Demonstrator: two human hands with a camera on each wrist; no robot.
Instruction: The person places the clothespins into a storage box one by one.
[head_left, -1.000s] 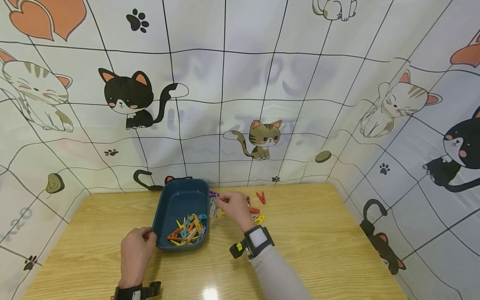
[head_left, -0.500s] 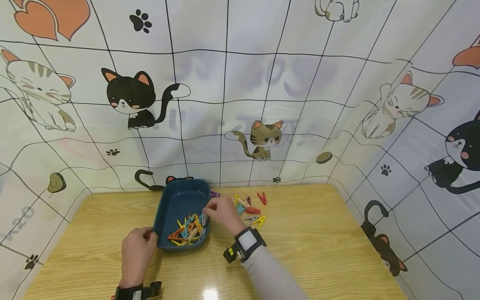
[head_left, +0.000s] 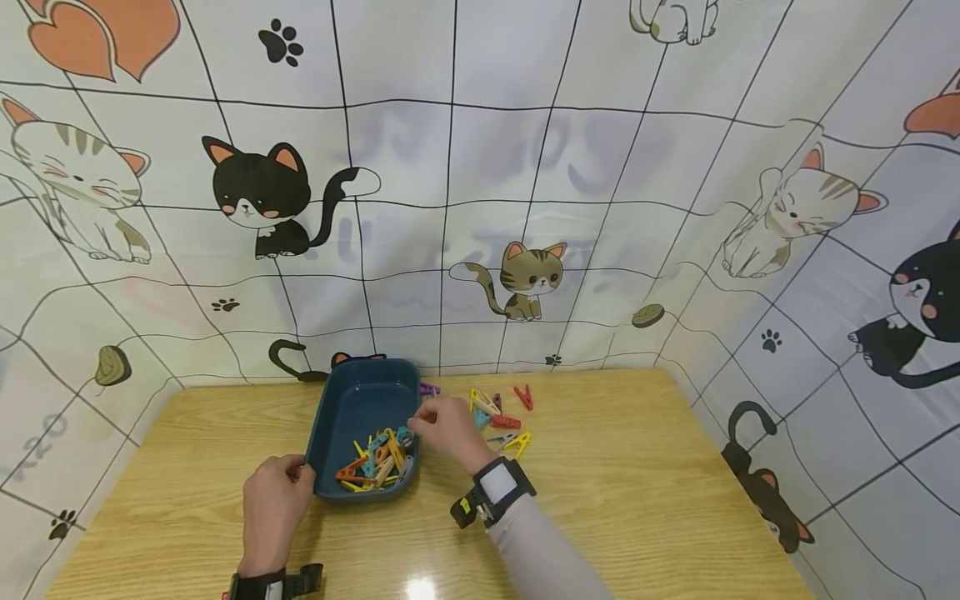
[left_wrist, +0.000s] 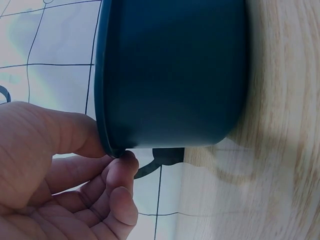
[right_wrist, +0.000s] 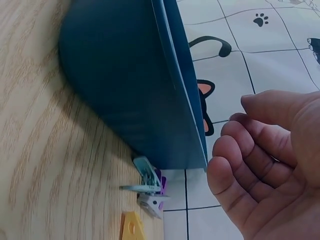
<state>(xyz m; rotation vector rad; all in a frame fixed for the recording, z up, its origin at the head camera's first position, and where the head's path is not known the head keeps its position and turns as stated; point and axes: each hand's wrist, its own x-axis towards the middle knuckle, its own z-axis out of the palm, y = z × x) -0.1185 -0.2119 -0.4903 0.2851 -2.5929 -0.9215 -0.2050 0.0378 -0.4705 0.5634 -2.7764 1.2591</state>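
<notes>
A dark blue plastic bin (head_left: 363, 404) stands on the table, with a pile of mixed-colour clothespins (head_left: 384, 460) at its near end. My left hand (head_left: 277, 500) pinches the bin's near left rim between thumb and fingers, as the left wrist view of the bin wall (left_wrist: 175, 75) confirms. Over the right rim hovers my right hand (head_left: 450, 429). In the right wrist view its loosely bent fingers (right_wrist: 227, 150) hold nothing and thumb and fingertips are apart. Below that hand, beside the bin, lie a teal clothespin (right_wrist: 145, 172) and a yellow clothespin (right_wrist: 132, 227).
To the right of the bin several clothespins are scattered, among them a red one (head_left: 523, 397), another red one (head_left: 505, 422) and a yellow one (head_left: 519, 444). A cat-print sheet (head_left: 480, 183) hangs behind the wooden table (head_left: 637, 500).
From the loose clothespins, my right hand has moved left to the bin's right rim and let a greyish clothespin go into the bin. My left hand has kept its grip on the rim.
</notes>
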